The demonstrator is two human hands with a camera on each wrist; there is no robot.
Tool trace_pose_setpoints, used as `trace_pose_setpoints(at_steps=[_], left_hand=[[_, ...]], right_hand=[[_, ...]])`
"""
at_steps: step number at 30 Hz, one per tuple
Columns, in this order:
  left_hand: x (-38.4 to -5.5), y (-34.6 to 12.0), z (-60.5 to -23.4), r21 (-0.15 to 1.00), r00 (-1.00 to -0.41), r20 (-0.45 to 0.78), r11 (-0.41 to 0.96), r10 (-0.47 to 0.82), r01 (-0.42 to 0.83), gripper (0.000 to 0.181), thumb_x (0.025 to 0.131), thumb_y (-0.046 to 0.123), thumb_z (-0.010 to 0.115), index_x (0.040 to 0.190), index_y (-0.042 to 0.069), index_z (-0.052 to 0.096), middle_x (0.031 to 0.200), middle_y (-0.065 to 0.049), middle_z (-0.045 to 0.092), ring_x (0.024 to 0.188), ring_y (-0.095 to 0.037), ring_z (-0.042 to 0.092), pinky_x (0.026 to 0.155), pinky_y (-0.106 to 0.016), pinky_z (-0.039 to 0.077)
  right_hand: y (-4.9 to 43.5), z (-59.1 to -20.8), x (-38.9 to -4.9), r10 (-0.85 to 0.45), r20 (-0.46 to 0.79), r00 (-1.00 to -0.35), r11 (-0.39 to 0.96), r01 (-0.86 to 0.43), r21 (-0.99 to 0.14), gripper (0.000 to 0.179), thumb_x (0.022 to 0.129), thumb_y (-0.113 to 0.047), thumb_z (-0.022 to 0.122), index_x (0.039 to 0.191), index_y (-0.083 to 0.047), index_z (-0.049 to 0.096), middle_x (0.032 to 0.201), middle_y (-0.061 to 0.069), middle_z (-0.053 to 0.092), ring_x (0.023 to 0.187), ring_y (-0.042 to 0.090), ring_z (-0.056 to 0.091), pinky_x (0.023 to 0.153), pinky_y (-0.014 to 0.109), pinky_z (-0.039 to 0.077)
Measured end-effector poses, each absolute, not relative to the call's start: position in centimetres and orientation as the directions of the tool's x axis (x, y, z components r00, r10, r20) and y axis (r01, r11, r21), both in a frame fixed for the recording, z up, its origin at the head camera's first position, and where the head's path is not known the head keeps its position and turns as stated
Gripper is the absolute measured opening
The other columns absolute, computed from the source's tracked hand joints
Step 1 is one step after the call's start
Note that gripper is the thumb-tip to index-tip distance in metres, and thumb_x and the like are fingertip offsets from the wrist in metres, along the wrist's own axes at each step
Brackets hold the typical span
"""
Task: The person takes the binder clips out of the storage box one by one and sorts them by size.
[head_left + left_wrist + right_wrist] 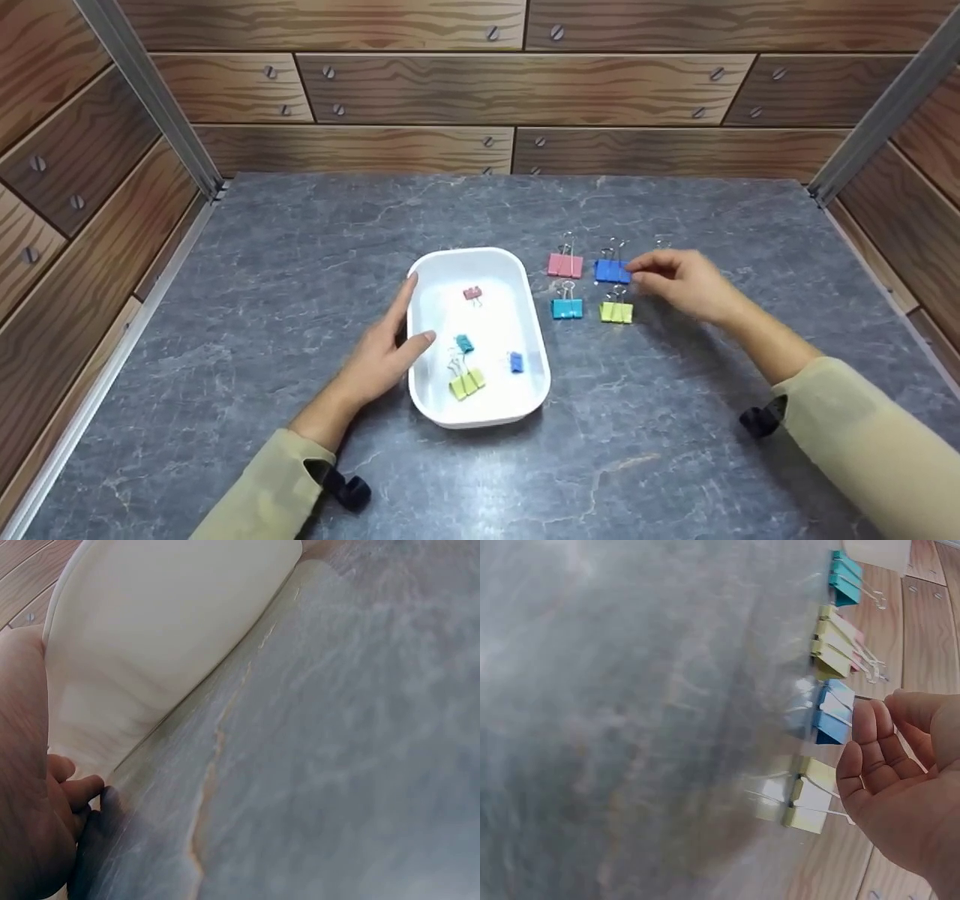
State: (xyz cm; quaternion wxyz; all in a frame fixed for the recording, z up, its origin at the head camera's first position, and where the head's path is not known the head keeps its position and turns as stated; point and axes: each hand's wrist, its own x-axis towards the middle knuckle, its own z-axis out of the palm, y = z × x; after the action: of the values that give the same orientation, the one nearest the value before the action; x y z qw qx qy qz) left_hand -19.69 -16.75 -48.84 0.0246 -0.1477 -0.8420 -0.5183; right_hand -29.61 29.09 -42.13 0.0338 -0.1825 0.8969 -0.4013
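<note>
My left hand (379, 356) grips the left wall of a white plastic tray (536, 330), thumb over the rim and fingers along the outside. Inside lie small red (472, 292), teal (465, 344) and blue (516, 363) binder clips, plus a larger lime one (467, 384). With its thumb and fingertips, my right hand (686, 285) pinches the right end of a large blue binder clip (613, 271), which stands upright on the table. In the right wrist view, a yellow binder clip (810, 795) stands under that hand; the head view shows only its handle tips.
Large pink (565, 265), teal (567, 308) and lime (616, 313) binder clips stand close around the blue one, right of the tray. Wood-patterned walls (517, 90) enclose the grey marbled table (315, 225) at the back and sides.
</note>
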Motion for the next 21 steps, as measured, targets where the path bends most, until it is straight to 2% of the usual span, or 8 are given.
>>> trace_pose_setpoints(at_steps=[3,8,12,15,21], left_hand=[[-19.7,-16.8,-48.8,0.870,-0.957,0.187,0.414,0.223,0.267,0.085,0.104,0.033,0.066,0.172,0.035,0.015,0.168,-0.010,0.038,0.149,-0.025,0.044,0.119,-0.047,0.039],[-19.7,-16.6,-48.8,0.881,-0.956,0.184,0.393,0.227,0.262,0.083,0.105,0.032,0.065,0.172,0.034,0.016,0.168,-0.011,0.038,0.147,-0.027,0.048,0.116,-0.047,0.043],[-19.7,-16.6,-48.8,0.880,-0.956,0.184,0.396,0.227,0.263,0.084,0.105,0.032,0.065,0.172,0.033,0.016,0.171,-0.009,0.033,0.152,-0.025,0.041,0.121,-0.046,0.036],[-19.7,-16.6,-48.8,0.877,-0.958,0.179,0.405,0.224,0.259,0.084,0.104,0.033,0.066,0.172,0.034,0.015,0.171,-0.008,0.032,0.153,-0.023,0.039,0.122,-0.045,0.034],[-19.6,-16.8,-48.8,0.873,-0.959,0.179,0.414,0.218,0.257,0.084,0.104,0.034,0.066,0.172,0.034,0.017,0.172,-0.007,0.032,0.152,-0.024,0.040,0.122,-0.045,0.034]], right_hand=[[28.9,-41.1,-29.4,-0.360,0.108,-0.927,0.592,-0.317,-0.741,0.024,0.104,-0.009,0.068,0.121,0.006,0.074,0.111,0.022,0.075,0.088,0.008,0.069,0.075,0.020,0.057],[27.8,-39.2,-28.7,-0.370,0.131,-0.920,0.573,-0.337,-0.747,0.024,0.106,-0.012,0.068,0.124,0.001,0.075,0.115,0.021,0.075,0.090,0.010,0.071,0.074,0.022,0.058],[26.0,-37.9,-27.8,-0.408,0.154,-0.900,0.554,-0.377,-0.742,0.023,0.105,-0.012,0.068,0.124,-0.002,0.076,0.118,0.015,0.075,0.090,0.008,0.069,0.074,0.020,0.057],[24.2,-37.3,-27.0,-0.460,0.175,-0.871,0.507,-0.419,-0.753,0.020,0.104,-0.009,0.070,0.122,-0.003,0.077,0.113,0.014,0.076,0.088,0.009,0.069,0.075,0.021,0.057],[20.3,-37.1,-25.7,-0.563,0.231,-0.793,0.393,-0.503,-0.770,0.016,0.100,-0.006,0.074,0.115,-0.005,0.079,0.106,0.007,0.078,0.092,0.014,0.070,0.078,0.022,0.058]])
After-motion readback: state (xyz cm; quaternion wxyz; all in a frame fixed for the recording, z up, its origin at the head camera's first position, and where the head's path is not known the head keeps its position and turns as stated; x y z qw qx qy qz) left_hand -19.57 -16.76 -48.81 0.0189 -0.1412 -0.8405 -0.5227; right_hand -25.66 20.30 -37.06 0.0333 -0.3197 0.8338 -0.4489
